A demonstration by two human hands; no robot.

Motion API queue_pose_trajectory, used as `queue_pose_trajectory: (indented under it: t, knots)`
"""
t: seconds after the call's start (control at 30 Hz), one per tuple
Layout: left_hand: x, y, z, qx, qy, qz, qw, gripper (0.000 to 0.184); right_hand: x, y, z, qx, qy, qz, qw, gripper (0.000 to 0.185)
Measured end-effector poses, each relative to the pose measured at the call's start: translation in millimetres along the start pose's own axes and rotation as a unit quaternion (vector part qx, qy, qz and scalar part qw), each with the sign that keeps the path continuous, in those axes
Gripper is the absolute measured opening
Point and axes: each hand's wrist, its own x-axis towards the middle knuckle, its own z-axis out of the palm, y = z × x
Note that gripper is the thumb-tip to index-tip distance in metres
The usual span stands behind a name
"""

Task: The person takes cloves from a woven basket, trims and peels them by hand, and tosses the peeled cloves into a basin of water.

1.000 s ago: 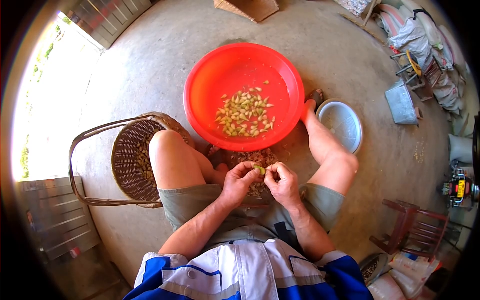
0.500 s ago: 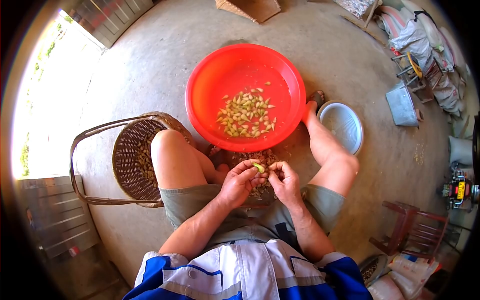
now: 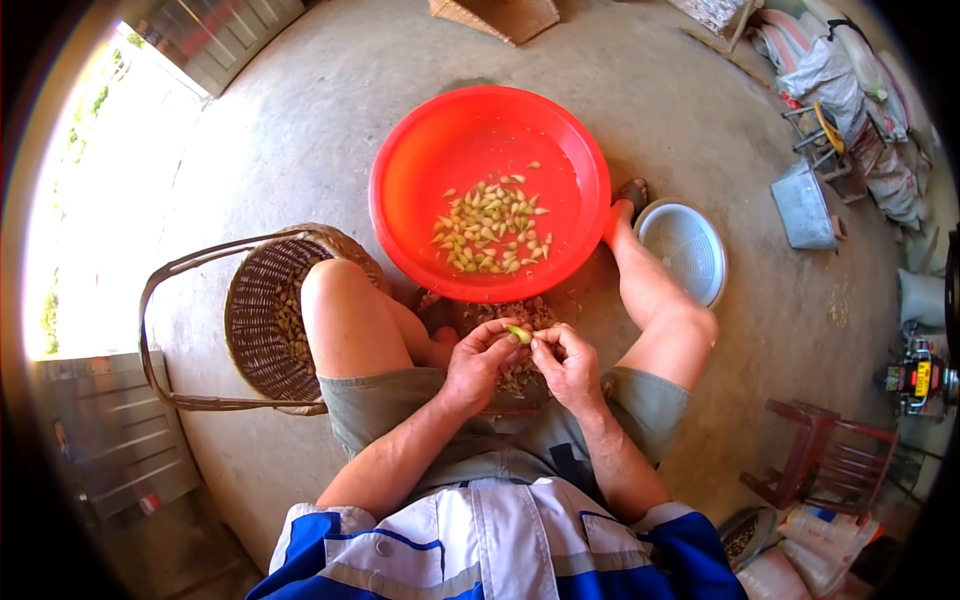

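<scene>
Between my knees, my left hand (image 3: 477, 367) pinches a small green bulb (image 3: 518, 334) between thumb and fingers. Close beside it on the right, my right hand (image 3: 568, 367) has its thumb and fingertips pressed together at the bulb's right end; whatever they hold is too small to make out. Below the hands lies a heap of brownish peelings (image 3: 520, 378), partly hidden by them. In front stands a large red basin (image 3: 400, 190) with several pale yellow-green bulbs (image 3: 490, 225) in it.
A wicker basket (image 3: 250, 330) with a long handle and bulbs inside stands left of my left knee. A white strainer bowl (image 3: 690, 250) lies beyond my right leg. Farther right are a metal bin (image 3: 803, 207), sacks (image 3: 825, 85) and a wooden chair (image 3: 835, 455).
The fingertips of my right hand have shifted slightly at the bulb's right end. My left hand has kept hold of the bulb in nearly the same place.
</scene>
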Motion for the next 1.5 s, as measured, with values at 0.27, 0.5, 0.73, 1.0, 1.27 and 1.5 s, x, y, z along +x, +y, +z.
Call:
queue_pose_trajectory:
  t: [0.27,0.5,0.73,1.0,1.27,1.5]
  knots:
    - [-1,4,3,-0.042,-0.021,-0.006,0.999,0.024,1,0,4,-0.044,0.024,-0.047,0.998,0.007]
    - [-2,9,5,-0.025,-0.038,0.0,0.999,0.03,0,3,-1,0.025,0.02,0.016,0.999,0.003]
    - [-2,-1,3,0.132,-0.032,0.055,0.989,0.029,3,-8,-6,0.023,-0.006,0.017,1.0,0.003]
    - [0,-15,-4,0.207,-0.033,0.098,0.973,0.02,5,-7,-2,0.072,-0.032,0.085,0.993,0.007]
    - [-2,-9,-1,0.169,-0.037,0.092,0.981,0.019,1,3,-3,0.164,-0.045,0.165,0.971,0.004]
    - [2,-15,-4,0.204,-0.035,0.102,0.973,0.023,1,-7,0,0.112,-0.031,0.098,0.988,0.003]
